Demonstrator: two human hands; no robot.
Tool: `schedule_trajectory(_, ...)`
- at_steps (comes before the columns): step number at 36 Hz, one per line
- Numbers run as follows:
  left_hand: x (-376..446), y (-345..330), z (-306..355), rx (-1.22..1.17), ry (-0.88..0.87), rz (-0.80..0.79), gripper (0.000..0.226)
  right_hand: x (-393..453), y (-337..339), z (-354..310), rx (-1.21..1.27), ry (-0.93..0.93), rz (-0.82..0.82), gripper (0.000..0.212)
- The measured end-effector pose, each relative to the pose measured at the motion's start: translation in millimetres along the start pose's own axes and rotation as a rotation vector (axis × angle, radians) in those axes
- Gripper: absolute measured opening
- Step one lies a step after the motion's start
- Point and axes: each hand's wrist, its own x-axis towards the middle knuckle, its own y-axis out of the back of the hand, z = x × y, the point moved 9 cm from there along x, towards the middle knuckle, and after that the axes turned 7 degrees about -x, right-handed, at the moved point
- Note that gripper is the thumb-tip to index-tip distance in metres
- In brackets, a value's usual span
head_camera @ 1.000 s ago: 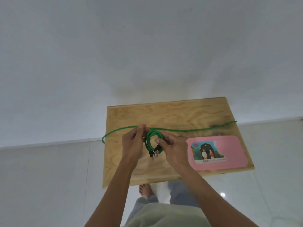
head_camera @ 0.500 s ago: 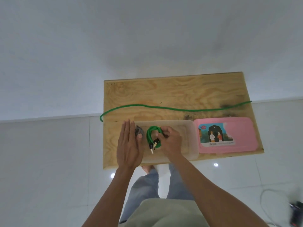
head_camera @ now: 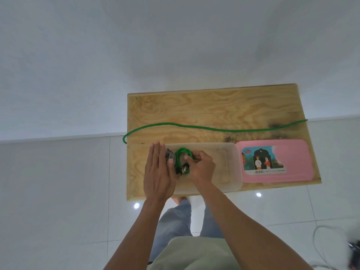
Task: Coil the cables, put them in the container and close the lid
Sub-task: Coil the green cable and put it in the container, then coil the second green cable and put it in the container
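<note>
While our right hand (head_camera: 201, 166) pinches the coiled green cable (head_camera: 182, 159) inside the clear container (head_camera: 232, 166), our left hand (head_camera: 158, 172) lies flat with straight fingers over the container's left end, beside a grey cable (head_camera: 169, 155). Beyond both hands a long green cable (head_camera: 214, 129) stretches across the wooden table (head_camera: 214, 108). Right of our right hand lies the pink lid (head_camera: 296, 160).
</note>
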Motion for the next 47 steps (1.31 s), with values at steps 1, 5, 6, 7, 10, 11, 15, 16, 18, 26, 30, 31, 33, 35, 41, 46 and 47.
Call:
schedule_trajectory(1,-0.1,0.0,0.0,0.003,-0.006,-0.001,0.055,-0.1,1.2,0.0,0.002,-0.004,-0.004,0.025)
schedule_trajectory(5,-0.1,0.5,-0.8,0.009,-0.010,-0.001,0.055,-1.6,8.5,-0.3,-0.011,-0.003,-0.018,0.033)
schedule_trajectory(6,-0.5,0.5,-0.8,0.010,-0.011,-0.001,0.055,-2.5,10.5,-0.6,-0.005,-0.001,-0.023,0.034)
schedule_trajectory(7,-0.9,0.4,-0.7,0.010,-0.012,-0.002,0.054,-3.4,12.7,-1.1,0.004,0.004,-0.027,0.034)
schedule_trajectory(10,-1.1,-0.1,-0.4,0.002,-0.011,-0.005,0.055,-5.6,18.7,-3.2,0.022,0.021,-0.034,0.036)
schedule_trajectory(11,-1.0,-0.3,-0.3,0.001,-0.011,-0.007,0.055,-5.8,20.0,-4.2,0.025,0.024,-0.039,0.037)
schedule_trajectory(15,-1.2,-1.0,-0.9,0.003,-0.015,-0.012,0.055,-6.8,24.3,-4.5,0.030,0.036,-0.045,0.036)
schedule_trajectory(16,-1.4,-1.1,-1.1,0.004,-0.016,-0.013,0.055,-7.6,25.1,-4.9,0.030,0.039,-0.051,0.036)
schedule_trajectory(18,-1.3,-1.0,-1.6,0.006,-0.015,-0.015,0.055,-9.3,26.1,-4.6,0.030,0.037,-0.068,0.037)
schedule_trajectory(26,-0.4,0.2,-2.3,0.010,-0.011,-0.020,0.056,-13.4,36.2,-6.8,0.007,0.051,-0.077,0.033)
schedule_trajectory(30,-0.3,3.1,-2.0,-0.001,0.002,-0.023,0.058,-16.5,46.3,-13.1,-0.009,0.069,-0.075,0.030)
schedule_trajectory(31,-0.1,5.1,-0.8,-0.005,0.005,-0.018,0.058,-17.3,49.1,-15.2,-0.011,0.078,-0.073,0.030)
schedule_trajectory(33,1.9,10.1,3.1,-0.017,0.016,-0.005,0.059,-17.7,55.3,-19.3,-0.003,0.090,-0.069,0.030)
schedule_trajectory(35,5.9,17.1,11.2,-0.033,0.013,0.020,0.060,-18.0,66.0,-27.1,0.012,0.111,-0.066,0.028)
schedule_trajectory(41,34.6,36.9,39.7,-0.078,-0.023,0.087,0.053,-3.2,110.2,-58.1,0.008,0.219,0.003,0.020)
schedule_trajectory(46,66.3,43.8,71.9,-0.097,-0.055,0.111,0.042,29.3,152.3,-80.3,0.013,0.292,0.070,0.019)
schedule_trajectory(47,72.5,41.9,78.0,-0.100,-0.065,0.104,0.038,37.4,159.9,-82.1,-0.012,0.302,0.079,0.019)
